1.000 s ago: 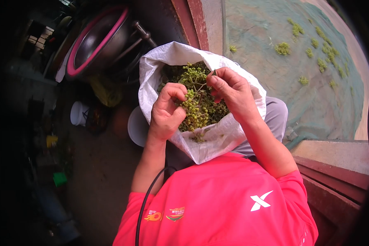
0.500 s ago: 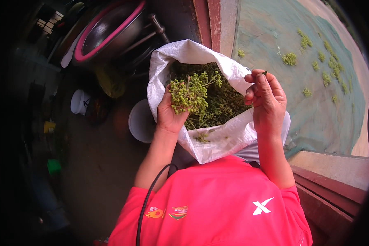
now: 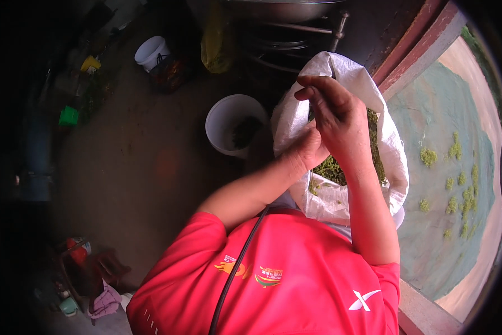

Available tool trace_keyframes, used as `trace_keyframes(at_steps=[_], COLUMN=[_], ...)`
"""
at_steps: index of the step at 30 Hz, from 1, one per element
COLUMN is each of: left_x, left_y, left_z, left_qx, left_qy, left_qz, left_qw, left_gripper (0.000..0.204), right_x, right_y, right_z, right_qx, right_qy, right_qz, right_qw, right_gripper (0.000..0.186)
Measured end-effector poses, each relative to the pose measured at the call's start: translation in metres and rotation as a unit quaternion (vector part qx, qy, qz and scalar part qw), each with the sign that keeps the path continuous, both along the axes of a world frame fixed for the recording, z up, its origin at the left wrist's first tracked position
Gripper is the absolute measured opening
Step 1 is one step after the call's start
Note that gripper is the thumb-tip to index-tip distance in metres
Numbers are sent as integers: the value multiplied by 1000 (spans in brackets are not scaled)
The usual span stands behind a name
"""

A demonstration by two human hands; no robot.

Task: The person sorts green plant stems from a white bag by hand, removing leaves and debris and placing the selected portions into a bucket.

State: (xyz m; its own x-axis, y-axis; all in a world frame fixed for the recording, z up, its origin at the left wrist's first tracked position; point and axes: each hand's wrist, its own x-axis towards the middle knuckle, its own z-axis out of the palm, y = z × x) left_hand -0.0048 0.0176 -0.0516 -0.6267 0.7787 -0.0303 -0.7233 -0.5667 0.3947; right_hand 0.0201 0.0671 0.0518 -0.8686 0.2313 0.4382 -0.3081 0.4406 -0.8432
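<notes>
A white woven sack (image 3: 395, 162) stands with its mouth spread wide in front of me, holding green berry clusters (image 3: 330, 172). My left hand (image 3: 313, 146) is over the sack's left side; its fingers and anything in them are hidden behind my right hand. Crossing above it, my right hand (image 3: 340, 109) has its fingers closed together, pointing left. Whatever sits between those fingertips, if anything, does not show. To the left of the sack is a white bucket (image 3: 217, 125) with some dark plant bits inside.
Beyond the sack stands a metal rack (image 3: 337, 36) under a metal basin (image 3: 295, 8). Further left are a smaller white bucket (image 3: 150, 53) and a green box (image 3: 68, 115). On the right, a green ground sheet (image 3: 413, 123) with scattered berry clusters lies past a red-and-grey post (image 3: 416, 47).
The view has swung left, bringing the bucket's inside into sight. My right hand has moved left across my left hand. The berry cluster in my left hand and the right hand's leaf no longer show.
</notes>
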Motion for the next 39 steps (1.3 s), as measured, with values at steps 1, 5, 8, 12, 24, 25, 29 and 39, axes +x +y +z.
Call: trace_keyframes(at_steps=[1, 5, 8, 12, 24, 25, 29, 39], left_x=[6, 1, 7, 7, -27, -29, -29, 9], left_y=[-2, -4, -1, 3, 0, -1, -7, -20], left_z=[8, -16, -1, 6, 102, 101, 82, 55], left_qx=[-2, -28, -36, -6, -293, -297, -324, -328], left_qy=[-54, -47, -52, 60, 440, 447, 478, 445], left_qz=[49, 13, 18, -23, -123, -90, -21, 28], left_qw=[997, 998, 998, 998, 840, 839, 816, 833], left_gripper=[33, 21, 26, 26, 32, 28, 22, 13], right_x=[8, 50, 70, 96, 114, 116, 118, 122], right_y=[2, 36, 71, 76, 77, 78, 89, 91], right_z=[0, 0, -22, -35, -46, -47, -61, -74], right_qx=[-55, -165, -101, -211, -597, -599, -686, -742], right_qy=[-11, -58, -73, -118, -104, -103, -65, -4], right_qz=[7, -83, -130, -11, -59, -59, -66, -10], right_qw=[998, 981, 984, 970, 793, 792, 722, 670], right_gripper=[17, 18, 47, 88, 44, 44, 34, 30])
